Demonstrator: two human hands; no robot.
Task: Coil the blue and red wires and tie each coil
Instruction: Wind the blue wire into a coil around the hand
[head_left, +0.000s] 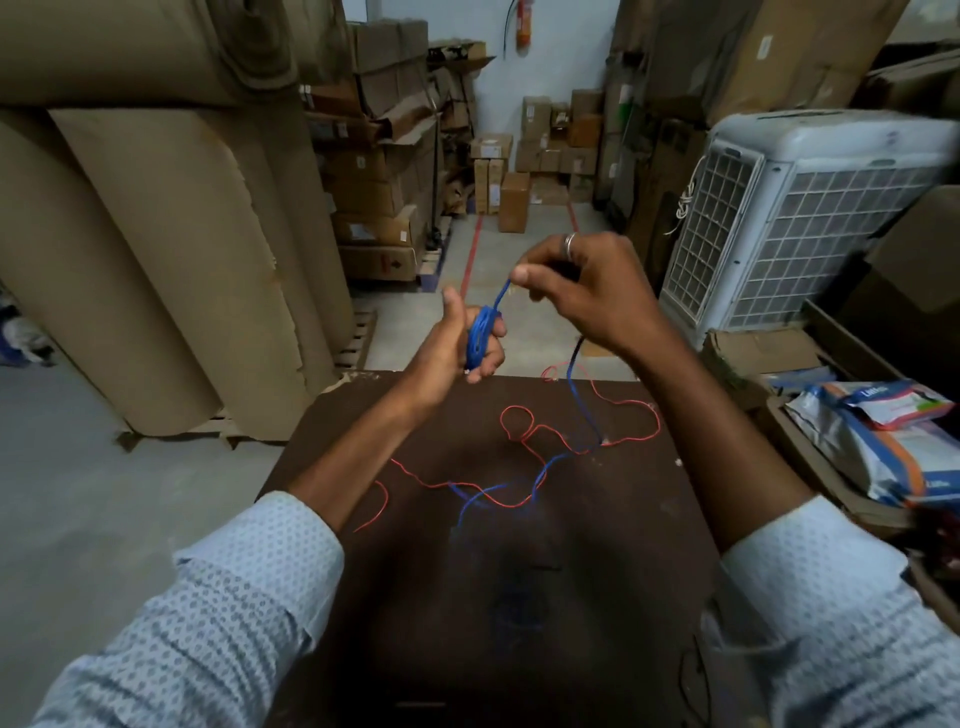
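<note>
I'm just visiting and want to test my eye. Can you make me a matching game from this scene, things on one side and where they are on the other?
Things:
1. blue coil
2. red wire
3. ring
4. bags

Places:
A. lying loose on the dark table
B. on a finger of the right hand
C. held in the left hand
D. in a cardboard box to the right of the table

Pairs: 1-C, 2-A, 3-B, 4-D
</note>
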